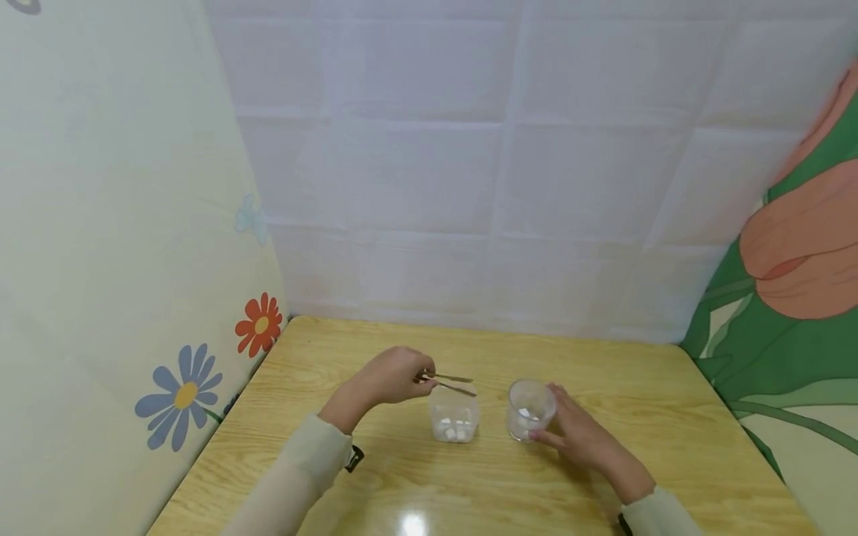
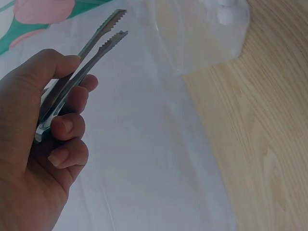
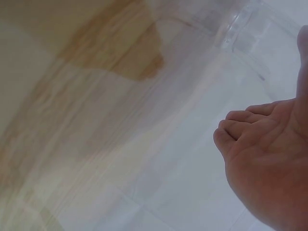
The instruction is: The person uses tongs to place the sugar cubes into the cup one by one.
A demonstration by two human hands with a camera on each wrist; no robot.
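Observation:
My left hand [image 1: 401, 374] [image 2: 33, 125] pinches metal tongs [image 1: 456, 384] [image 2: 91, 62] with serrated tips, which stand apart with nothing between them. The tongs are above a clear plastic container [image 1: 454, 417] [image 2: 202, 38] holding several white pieces [image 1: 456, 432]. To its right stands a clear round cup [image 1: 529, 402] with white pieces inside. My right hand [image 1: 586, 432] [image 3: 269, 159] holds the cup's right side, thumb in front and fingers toward the back. In the right wrist view, a clear container edge [image 3: 236, 24] shows faintly beyond the fingers.
The container and cup stand a short gap apart on a wood-grain table [image 1: 415, 484]. A white creased cloth [image 1: 415, 186] hangs behind the table. Flower-patterned cloths hang at the left [image 1: 134, 260] and right [image 1: 804, 357].

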